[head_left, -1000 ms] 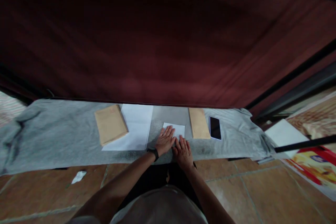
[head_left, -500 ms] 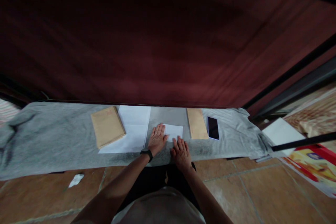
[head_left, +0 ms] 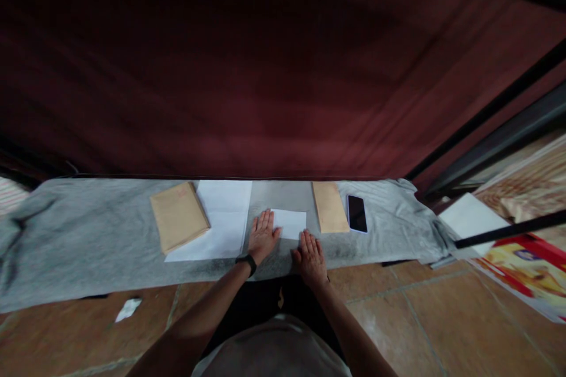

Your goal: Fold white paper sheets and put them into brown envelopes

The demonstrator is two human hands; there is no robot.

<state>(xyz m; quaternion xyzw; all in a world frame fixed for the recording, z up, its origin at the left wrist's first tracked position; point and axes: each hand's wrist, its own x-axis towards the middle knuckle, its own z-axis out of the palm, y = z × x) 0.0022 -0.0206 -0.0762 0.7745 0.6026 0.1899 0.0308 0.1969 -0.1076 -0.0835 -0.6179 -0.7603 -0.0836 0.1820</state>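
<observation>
A small white rectangle of folded paper (head_left: pixel 289 224) lies flat in front of me on the grey cloth. My left hand (head_left: pixel 262 237), with a dark band on its wrist, rests flat across the paper's left end, fingers stretched out. At the lower right corner of the paper is my right hand (head_left: pixel 311 258), its fingers extended and its tips touching or just beside the edge. To the left, large white sheets (head_left: pixel 227 212) lie partly under a stack of brown envelopes (head_left: pixel 178 216). A single narrow brown envelope (head_left: pixel 330 207) lies to the right.
A phone (head_left: pixel 356 213) lies right of the narrow envelope. The grey cloth (head_left: pixel 97 230) covers a long, narrow surface backed by a dark red curtain (head_left: pixel 274 82). Black bars and a red-yellow printed box (head_left: pixel 526 271) stand at the right. A white scrap (head_left: pixel 128 310) is on the tiled floor.
My right hand has slid rightward along the paper's lower edge to its right corner. My left hand stays at the left end. The view has shifted slightly.
</observation>
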